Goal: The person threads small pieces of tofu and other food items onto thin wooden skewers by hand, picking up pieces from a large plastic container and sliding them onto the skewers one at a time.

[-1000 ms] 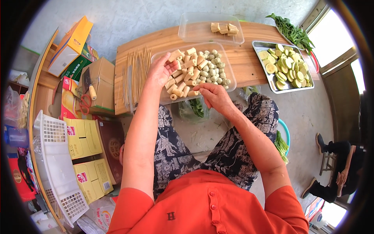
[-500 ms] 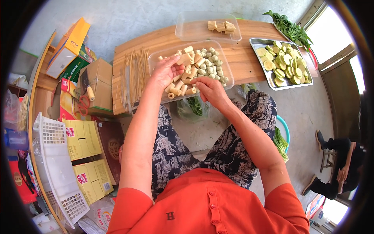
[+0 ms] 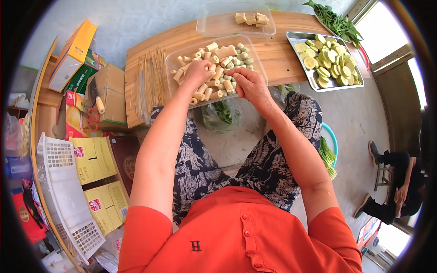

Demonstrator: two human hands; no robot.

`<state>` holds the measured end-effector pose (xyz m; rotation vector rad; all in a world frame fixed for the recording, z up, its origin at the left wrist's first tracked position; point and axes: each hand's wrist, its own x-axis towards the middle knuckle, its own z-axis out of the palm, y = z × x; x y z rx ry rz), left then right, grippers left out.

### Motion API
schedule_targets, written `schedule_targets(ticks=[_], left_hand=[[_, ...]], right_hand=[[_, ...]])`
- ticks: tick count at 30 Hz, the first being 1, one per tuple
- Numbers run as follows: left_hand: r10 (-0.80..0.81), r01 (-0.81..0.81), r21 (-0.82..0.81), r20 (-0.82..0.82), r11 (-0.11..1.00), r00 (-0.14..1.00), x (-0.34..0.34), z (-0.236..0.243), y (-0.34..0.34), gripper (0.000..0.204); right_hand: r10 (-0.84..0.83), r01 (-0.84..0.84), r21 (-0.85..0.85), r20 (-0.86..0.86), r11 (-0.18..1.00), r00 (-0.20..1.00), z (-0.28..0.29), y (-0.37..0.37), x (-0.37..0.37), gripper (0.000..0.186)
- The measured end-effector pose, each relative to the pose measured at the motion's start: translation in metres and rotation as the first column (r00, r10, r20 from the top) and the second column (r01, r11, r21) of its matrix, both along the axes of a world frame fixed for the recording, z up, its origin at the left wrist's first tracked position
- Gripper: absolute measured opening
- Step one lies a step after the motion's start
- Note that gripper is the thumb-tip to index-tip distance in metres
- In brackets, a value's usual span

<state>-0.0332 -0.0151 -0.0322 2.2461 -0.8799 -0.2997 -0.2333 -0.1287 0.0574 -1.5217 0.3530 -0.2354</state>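
Observation:
A clear plastic tray [image 3: 175, 59] full of short beige food rolls [image 3: 221, 52] and small round greenish balls [image 3: 242, 55] sits on a low wooden table [image 3: 278, 54]. My left hand [image 3: 199, 73] reaches into the tray's near side and rests among the rolls, fingers curled over them. My right hand [image 3: 247, 85] hovers at the tray's front edge with fingers pinched together on a small piece. A bundle of thin bamboo skewers [image 3: 149, 82] lies on the table left of the tray.
A second clear tray [image 3: 214, 25] with several beige pieces stands behind. A metal tray of sliced green vegetable [image 3: 325, 59] and leafy greens [image 3: 334, 22] lie at right. Cardboard boxes [image 3: 107, 93] and a white basket [image 3: 63, 195] stand left. Another person [image 3: 400, 182] sits at far right.
Both hands have stayed at the tray. The left hand has shifted slightly deeper among the rolls, and the right hand has closed its fingertips at the tray's front edge.

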Motion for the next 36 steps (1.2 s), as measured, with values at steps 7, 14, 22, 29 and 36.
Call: schedule_targets(ticks=[7, 14, 22, 29, 36], left_hand=[[-0.110, 0.053, 0.213, 0.266, 0.976, 0.958, -0.019, -0.004, -0.014, 0.020], [-0.025, -0.399, -0.423, -0.711, 0.814, 0.702, 0.011, 0.027, -0.010, 0.018], [-0.333, -0.656, -0.556, -0.831, 0.511, 0.445, 0.017, 0.041, 0.012, 0.018], [-0.352, -0.664, -0.529, -0.848, 0.528, 0.396, 0.012, 0.042, 0.013, 0.021], [-0.353, -0.667, -0.531, -0.847, 0.523, 0.397, 0.009, 0.047, 0.014, 0.023]], right_hand=[[0.006, -0.007, -0.031, -0.036, 0.999, 0.999, 0.002, -0.002, -0.012, 0.022], [0.063, -0.064, -0.036, -0.047, 0.997, 0.997, 0.007, -0.002, -0.019, 0.023], [0.184, -0.193, -0.134, -0.080, 0.972, 0.980, 0.005, 0.010, -0.019, 0.022], [0.165, -0.179, -0.122, -0.123, 0.976, 0.979, 0.001, 0.015, -0.012, 0.022], [0.152, -0.167, -0.124, -0.121, 0.978, 0.981, 0.002, 0.016, -0.010, 0.023]])
